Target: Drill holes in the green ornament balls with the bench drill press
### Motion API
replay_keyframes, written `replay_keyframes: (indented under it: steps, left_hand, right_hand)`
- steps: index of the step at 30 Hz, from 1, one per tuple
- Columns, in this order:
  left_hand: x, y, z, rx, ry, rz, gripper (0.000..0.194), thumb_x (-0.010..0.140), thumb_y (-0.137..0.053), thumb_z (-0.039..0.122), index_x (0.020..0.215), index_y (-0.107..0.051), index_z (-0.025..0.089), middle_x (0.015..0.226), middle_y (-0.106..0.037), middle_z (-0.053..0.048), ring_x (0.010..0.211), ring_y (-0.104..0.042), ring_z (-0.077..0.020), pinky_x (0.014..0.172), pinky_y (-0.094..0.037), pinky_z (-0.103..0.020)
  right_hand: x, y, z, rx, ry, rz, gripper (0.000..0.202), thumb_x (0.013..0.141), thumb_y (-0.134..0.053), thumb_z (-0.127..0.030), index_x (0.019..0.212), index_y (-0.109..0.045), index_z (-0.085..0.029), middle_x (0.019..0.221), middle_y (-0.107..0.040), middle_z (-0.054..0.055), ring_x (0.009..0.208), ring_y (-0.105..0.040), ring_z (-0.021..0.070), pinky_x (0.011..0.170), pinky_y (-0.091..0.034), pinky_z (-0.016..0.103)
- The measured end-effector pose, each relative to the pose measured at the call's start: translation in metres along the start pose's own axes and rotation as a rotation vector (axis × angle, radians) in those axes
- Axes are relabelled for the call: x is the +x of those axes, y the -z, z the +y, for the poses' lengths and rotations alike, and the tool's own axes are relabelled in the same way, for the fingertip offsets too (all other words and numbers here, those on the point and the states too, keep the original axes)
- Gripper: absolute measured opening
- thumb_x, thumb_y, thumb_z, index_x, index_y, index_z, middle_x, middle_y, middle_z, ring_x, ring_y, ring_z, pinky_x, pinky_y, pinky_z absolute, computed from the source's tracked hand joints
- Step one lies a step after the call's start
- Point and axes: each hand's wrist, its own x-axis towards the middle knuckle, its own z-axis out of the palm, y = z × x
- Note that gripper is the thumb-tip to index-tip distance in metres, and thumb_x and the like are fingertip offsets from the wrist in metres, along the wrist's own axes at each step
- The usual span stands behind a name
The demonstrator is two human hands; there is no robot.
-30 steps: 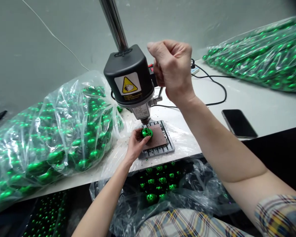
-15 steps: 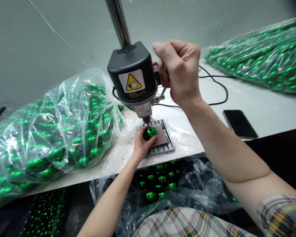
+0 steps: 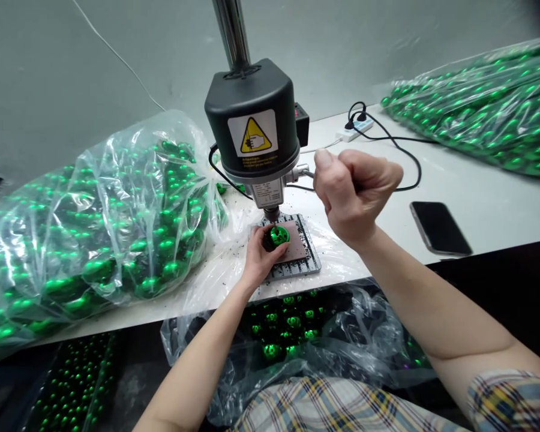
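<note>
A shiny green ball [image 3: 279, 236] sits on a brownish pad [image 3: 298, 239] over the slotted metal base [image 3: 314, 264] of a small black drill press [image 3: 252, 120]. My left hand [image 3: 261, 255] is closed around the ball's left and near sides, thumb in front. Right above the ball is the drill chuck [image 3: 272, 213], its bit at the ball's top; whether it has entered I cannot tell. My right hand [image 3: 357, 192] is wrapped in a fist at the end of the press's feed lever [image 3: 305, 171]; the grip itself is hidden inside the fingers.
Large clear bags of green balls stand left [image 3: 117, 228] and back right [image 3: 490, 108]. A phone [image 3: 440, 227] lies near the table's right front edge, a power strip [image 3: 357, 127] with black cables behind. An open bag of balls [image 3: 292, 324] is below the front edge.
My right hand has come down and to the right with the lever. My left hand still holds the ball on the pad. The view has shifted slightly.
</note>
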Motion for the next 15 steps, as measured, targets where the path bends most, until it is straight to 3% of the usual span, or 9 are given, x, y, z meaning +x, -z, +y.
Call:
replay_keyframes:
  steps: [7,15]
  left_hand:
    - [0.0,0.001,0.004,0.016,-0.02,-0.002,0.046,0.076,-0.082,0.032,0.117,-0.063,0.022,0.106,-0.053,-0.004,0.099,-0.059,-0.0205,0.091,-0.051,-0.035]
    - [0.001,0.003,0.007,0.025,-0.016,-0.012,0.046,0.076,-0.082,0.03,0.116,-0.062,0.022,0.105,-0.053,-0.004,0.097,-0.058,-0.0196,0.089,-0.05,-0.033]
  right_hand:
    - [-0.016,0.009,0.007,0.012,0.191,-0.069,0.048,0.089,-0.057,-0.012,0.056,-0.022,-0.02,0.047,-0.023,-0.006,0.038,-0.022,0.0071,0.041,-0.016,0.03]
    - [-0.025,0.013,0.025,0.019,0.348,-0.097,0.05,0.084,-0.055,-0.01,0.055,-0.016,-0.022,0.044,-0.016,-0.007,0.035,-0.017,0.0083,0.039,-0.019,0.032]
